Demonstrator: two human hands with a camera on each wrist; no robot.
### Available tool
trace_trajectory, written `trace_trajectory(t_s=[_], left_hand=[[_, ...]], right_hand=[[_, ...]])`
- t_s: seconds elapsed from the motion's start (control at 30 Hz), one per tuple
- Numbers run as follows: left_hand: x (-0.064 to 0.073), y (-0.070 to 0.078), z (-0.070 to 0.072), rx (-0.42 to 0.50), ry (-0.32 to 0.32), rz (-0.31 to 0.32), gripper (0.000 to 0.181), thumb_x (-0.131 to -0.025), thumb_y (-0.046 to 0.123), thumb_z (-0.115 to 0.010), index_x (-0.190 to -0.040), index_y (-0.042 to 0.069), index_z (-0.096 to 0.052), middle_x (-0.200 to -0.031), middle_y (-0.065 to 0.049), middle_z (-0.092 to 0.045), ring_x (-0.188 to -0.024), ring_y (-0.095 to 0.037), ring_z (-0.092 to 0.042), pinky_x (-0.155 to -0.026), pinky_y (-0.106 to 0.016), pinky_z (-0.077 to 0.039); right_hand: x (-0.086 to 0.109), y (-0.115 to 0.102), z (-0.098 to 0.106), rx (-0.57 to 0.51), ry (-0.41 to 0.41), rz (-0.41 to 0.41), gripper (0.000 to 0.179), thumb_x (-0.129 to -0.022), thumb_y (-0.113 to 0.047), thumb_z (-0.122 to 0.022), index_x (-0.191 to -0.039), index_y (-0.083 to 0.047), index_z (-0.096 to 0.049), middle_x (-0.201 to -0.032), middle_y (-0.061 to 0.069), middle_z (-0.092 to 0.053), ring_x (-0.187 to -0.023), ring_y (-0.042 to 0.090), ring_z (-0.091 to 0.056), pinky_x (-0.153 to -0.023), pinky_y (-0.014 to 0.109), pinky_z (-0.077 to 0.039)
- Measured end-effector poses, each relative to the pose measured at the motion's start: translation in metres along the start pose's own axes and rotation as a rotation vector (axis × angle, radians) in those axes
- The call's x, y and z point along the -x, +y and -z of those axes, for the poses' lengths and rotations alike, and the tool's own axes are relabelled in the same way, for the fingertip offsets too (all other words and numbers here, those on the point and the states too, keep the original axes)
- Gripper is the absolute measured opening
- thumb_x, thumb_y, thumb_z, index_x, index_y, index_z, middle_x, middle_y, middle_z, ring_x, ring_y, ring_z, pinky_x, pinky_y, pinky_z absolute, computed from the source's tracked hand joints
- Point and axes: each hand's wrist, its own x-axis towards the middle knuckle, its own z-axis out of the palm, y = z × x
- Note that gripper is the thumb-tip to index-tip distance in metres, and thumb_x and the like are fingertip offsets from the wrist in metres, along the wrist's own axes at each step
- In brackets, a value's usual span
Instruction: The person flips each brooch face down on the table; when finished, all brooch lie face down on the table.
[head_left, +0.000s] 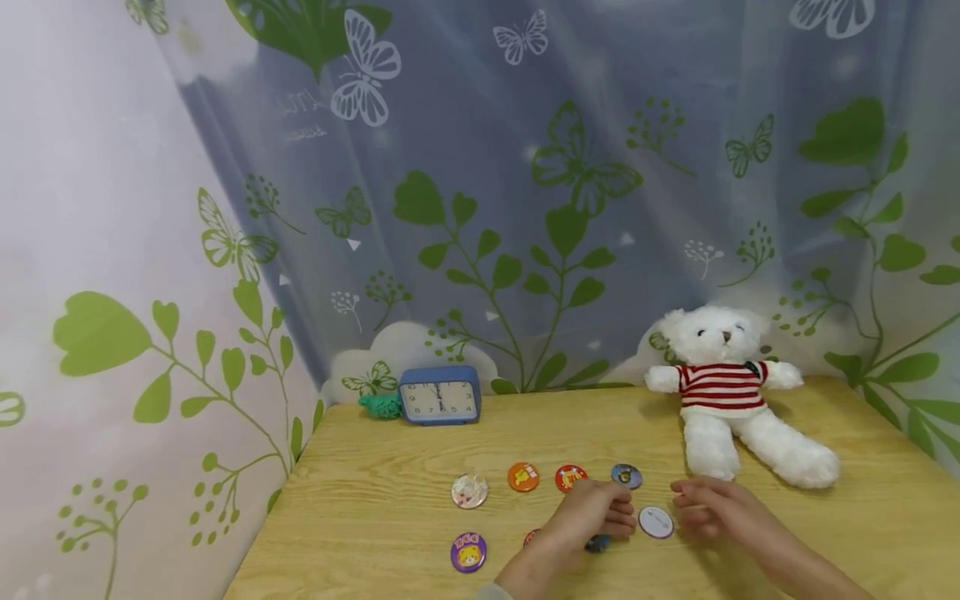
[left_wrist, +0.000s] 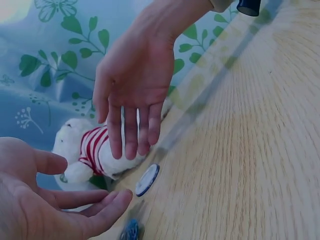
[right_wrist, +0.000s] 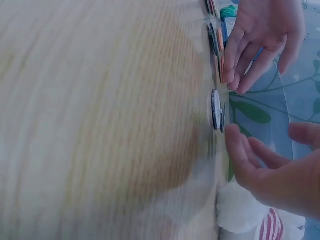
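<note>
**Both my hands empty, either side of a face-down badge**

The white-backed badge (head_left: 656,522) lies flat on the table (head_left: 360,483), its plain side up, with what looks like a pin clasp across it. Taking it as the centre of a dial, my left hand (head_left: 583,513) stands at nine o'clock, fingers lightly bent, thumb apart, just short of the rim. My right hand (head_left: 726,510) is at three, fingers loosely extended, also clear of it. I have hold of nothing in either.

I judge the badge light and stiff: thin metal with a slick front that would slide easily on the smooth wood. The rim is where I would take it, fingertip and thumb pinching at three and nine, keeping off the clasp, which could prick or spring. It shouldn't break, though the printed face might scratch if dragged.

Nearby, a blue badge (head_left: 626,476) sits at eleven o'clock and a red badge (head_left: 572,477) at ten. Between eight and nine, a dark blue badge (head_left: 597,543) is partly hidden by my left hand. Farther off, the teddy bear (head_left: 723,392) sits at one and the blue clock (head_left: 439,396) at ten.
</note>
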Motion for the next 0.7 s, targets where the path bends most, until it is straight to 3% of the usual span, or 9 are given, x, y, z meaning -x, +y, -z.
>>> trace_trajectory(t_s=[0.2,0.47,0.7], left_hand=[[0.001,0.001,0.009,-0.030,-0.017,-0.021,0.031,-0.099,0.016,-0.059,-0.113,-0.009,-0.071,-0.100,-0.015,-0.074,-0.093,-0.026,-0.075,-0.085,-0.039,-0.064],[0.000,-0.001,0.020,-0.065,-0.015,-0.053,0.033,-0.102,0.020,-0.058,-0.113,-0.008,-0.070,-0.103,-0.015,-0.075,-0.097,-0.030,-0.074,-0.087,-0.040,-0.063],[-0.008,0.001,0.029,-0.018,0.033,-0.076,0.038,-0.100,0.021,-0.057,-0.121,-0.008,-0.067,-0.110,-0.017,-0.074,-0.097,-0.027,-0.073,-0.089,-0.040,-0.063]], right_hand=[[0.000,-0.003,0.003,-0.018,-0.034,0.002,0.053,-0.113,-0.024,-0.041,-0.142,0.020,-0.044,-0.121,0.005,-0.070,-0.103,0.017,-0.073,-0.089,0.038,-0.063],[-0.003,-0.004,0.003,-0.004,-0.065,0.063,0.056,-0.114,-0.023,-0.039,-0.142,0.025,-0.038,-0.138,0.023,-0.063,-0.109,0.006,-0.069,-0.095,0.031,-0.059],[-0.007,-0.006,0.004,0.002,-0.037,0.036,0.061,-0.114,-0.028,-0.039,-0.148,0.022,-0.033,-0.146,0.027,-0.055,-0.114,0.005,-0.066,-0.099,0.027,-0.056]])
